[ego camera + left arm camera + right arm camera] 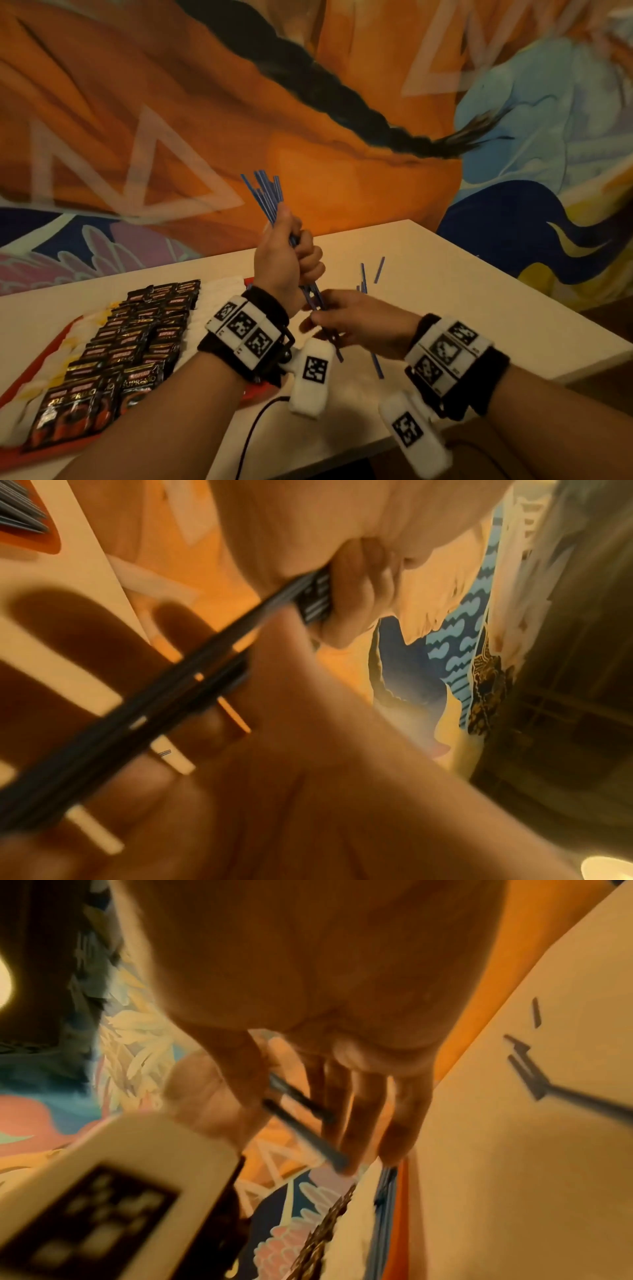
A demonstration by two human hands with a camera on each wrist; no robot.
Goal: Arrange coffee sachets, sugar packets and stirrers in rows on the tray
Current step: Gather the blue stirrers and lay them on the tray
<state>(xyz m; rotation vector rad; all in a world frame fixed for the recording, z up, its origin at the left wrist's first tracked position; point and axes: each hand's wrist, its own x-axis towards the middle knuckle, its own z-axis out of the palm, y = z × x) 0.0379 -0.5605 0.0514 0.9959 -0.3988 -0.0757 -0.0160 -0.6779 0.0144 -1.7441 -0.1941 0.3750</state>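
Left hand [286, 260] has a tight grip on the stirrers [269, 195]. Right hand [356, 320] pinches their lower ends above the desk [445, 291].

"SUPREMO" and "KOPIKO" on coffee sachets [137, 346]

Tray [51, 346] on the table's [479, 291] left, coffee sachets [130, 339] in rows on it, sugar packets [212, 298] alongside, loose stirrers [371, 272] on the table to the right

Left hand [286, 253] raised in a fist, right hand [356, 320] just below it, fingers loosely curled.
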